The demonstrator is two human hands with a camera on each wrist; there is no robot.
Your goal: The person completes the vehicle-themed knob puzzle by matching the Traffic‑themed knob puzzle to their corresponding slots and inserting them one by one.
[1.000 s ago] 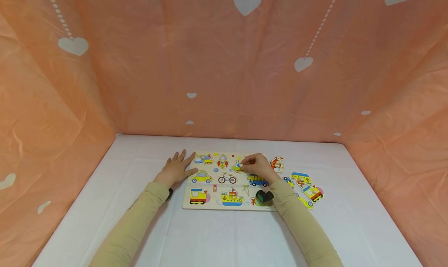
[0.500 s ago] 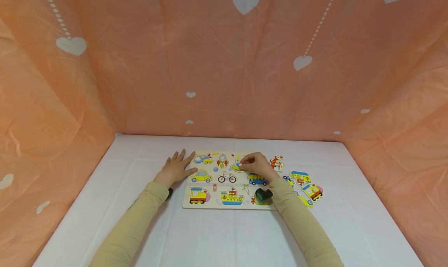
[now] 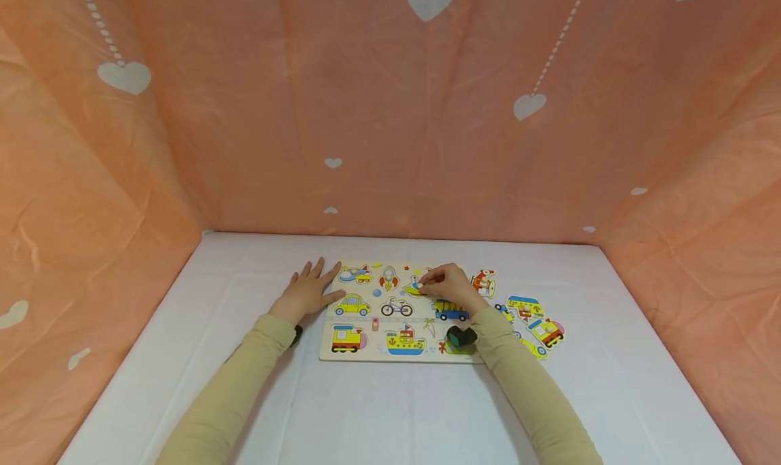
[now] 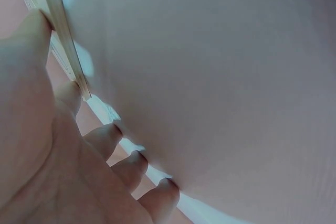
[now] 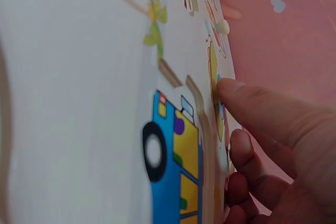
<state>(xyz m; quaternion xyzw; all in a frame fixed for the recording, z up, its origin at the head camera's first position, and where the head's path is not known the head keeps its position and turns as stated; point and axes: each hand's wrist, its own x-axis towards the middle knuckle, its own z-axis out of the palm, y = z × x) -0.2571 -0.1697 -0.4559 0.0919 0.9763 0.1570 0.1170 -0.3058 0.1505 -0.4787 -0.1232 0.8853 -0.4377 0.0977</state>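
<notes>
Pinching tight, the right hand is holding the yellow saucer piece just above the middle of the board, seemingly by its little white knob. The left hand, left of it, is spreading its fingers almost straight and gripping nothing; its thumb and pointing finger are touching the left edge of the puzzle board. Right now the person seems to be fitting the saucer into its hole, but the fingers are hiding whether it is sitting flat. That is probably calling for a small wiggle and a soft push, with the board kept from sliding. Right of the board, the red plane piece and loose train piece are crowding the sleeve's side. Lots of white table is showing at the bottom middle, while only a thin strip is lying between the board's top edge and the peach cloth.
</notes>
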